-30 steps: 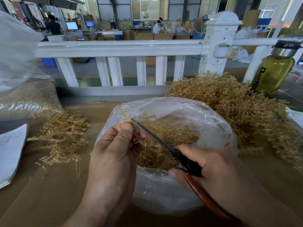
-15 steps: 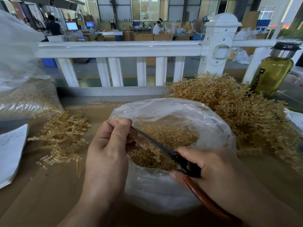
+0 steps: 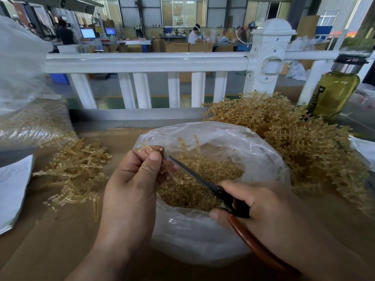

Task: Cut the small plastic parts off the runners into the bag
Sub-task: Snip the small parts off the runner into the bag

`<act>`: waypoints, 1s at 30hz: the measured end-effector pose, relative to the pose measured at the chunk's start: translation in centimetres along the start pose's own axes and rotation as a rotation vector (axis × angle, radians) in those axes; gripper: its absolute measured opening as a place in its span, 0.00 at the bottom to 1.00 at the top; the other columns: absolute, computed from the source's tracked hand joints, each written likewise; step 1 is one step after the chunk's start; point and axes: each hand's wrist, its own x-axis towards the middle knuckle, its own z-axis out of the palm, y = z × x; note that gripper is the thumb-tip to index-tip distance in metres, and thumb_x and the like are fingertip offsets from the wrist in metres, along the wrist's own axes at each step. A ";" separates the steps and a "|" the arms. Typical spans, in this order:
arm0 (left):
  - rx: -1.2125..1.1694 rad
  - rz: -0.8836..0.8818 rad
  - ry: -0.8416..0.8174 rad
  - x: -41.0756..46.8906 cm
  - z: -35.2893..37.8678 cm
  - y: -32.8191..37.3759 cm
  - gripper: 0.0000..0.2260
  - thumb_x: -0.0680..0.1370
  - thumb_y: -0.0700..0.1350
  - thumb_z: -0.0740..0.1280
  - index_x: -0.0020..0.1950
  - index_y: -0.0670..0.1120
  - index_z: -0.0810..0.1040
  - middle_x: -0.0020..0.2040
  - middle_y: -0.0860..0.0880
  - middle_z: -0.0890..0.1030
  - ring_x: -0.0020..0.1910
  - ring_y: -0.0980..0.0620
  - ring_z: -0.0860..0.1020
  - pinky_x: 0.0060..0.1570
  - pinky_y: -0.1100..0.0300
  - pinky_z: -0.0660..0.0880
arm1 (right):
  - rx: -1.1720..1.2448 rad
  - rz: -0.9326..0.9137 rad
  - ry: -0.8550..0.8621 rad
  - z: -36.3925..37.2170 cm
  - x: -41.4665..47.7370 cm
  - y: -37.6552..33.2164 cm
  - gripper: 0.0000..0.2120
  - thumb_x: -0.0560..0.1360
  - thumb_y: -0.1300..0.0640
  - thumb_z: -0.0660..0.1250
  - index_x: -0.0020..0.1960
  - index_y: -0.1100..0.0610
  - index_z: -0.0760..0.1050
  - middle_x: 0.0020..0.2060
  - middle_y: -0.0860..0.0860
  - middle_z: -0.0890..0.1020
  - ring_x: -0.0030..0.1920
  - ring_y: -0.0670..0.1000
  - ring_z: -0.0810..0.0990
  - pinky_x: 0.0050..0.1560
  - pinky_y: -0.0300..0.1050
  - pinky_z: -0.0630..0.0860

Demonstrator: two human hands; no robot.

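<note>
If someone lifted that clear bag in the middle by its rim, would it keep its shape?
Probably not. The bag is thin, crinkled film, so it would likely sag and fold. The loose cut parts heaped inside would probably slide to the lowest spot, and its open mouth might let some spill if tipped.

The open plastic bag (image 3: 261,159) sits on the table (image 3: 50,246) with loose cut parts (image 3: 203,191) in it; over its left rim the left hand (image 3: 136,185) holds a runner (image 3: 182,146), and over its near right edge the right hand (image 3: 265,205) holds scissors (image 3: 190,173) that reach across the mouth to that runner. Right of the bag and behind lies a pile of runners (image 3: 294,142), a bottle (image 3: 334,94) behind that. Left of the bag lies a smaller heap (image 3: 75,169), then a stack of paper (image 3: 12,189), and a railing (image 3: 146,61) runs behind the bag.
</note>
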 end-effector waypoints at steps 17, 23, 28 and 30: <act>0.052 0.013 0.060 0.1 -0.1 -0.6 0.07 0.75 0.50 0.68 0.37 0.53 0.81 0.37 0.49 0.84 0.40 0.53 0.83 0.43 0.62 0.80 | -0.008 0.008 -0.051 0.1 0.0 0.4 0.31 0.66 0.26 0.54 0.57 0.44 0.74 0.35 0.41 0.79 0.40 0.40 0.78 0.37 0.36 0.75; 0.148 0.003 0.064 -0.1 0.0 -0.4 0.09 0.75 0.53 0.68 0.40 0.49 0.82 0.43 0.44 0.86 0.43 0.47 0.84 0.47 0.56 0.80 | 0.010 0.003 0.021 0.5 0.0 0.6 0.33 0.64 0.24 0.53 0.63 0.42 0.64 0.41 0.39 0.82 0.45 0.39 0.79 0.41 0.35 0.77; 0.107 -0.013 0.074 -0.2 0.3 -0.5 0.09 0.72 0.54 0.70 0.40 0.48 0.82 0.40 0.45 0.85 0.43 0.49 0.85 0.44 0.62 0.80 | -0.016 -0.006 -0.005 0.6 0.1 0.7 0.25 0.68 0.27 0.56 0.51 0.43 0.75 0.31 0.40 0.76 0.37 0.41 0.77 0.32 0.34 0.70; 0.112 -0.017 0.082 -0.3 0.4 -0.6 0.11 0.73 0.54 0.70 0.41 0.46 0.82 0.41 0.44 0.85 0.44 0.49 0.85 0.44 0.60 0.80 | -0.010 -0.003 0.000 0.6 0.2 0.8 0.25 0.67 0.28 0.56 0.52 0.44 0.75 0.32 0.41 0.77 0.37 0.42 0.77 0.33 0.35 0.71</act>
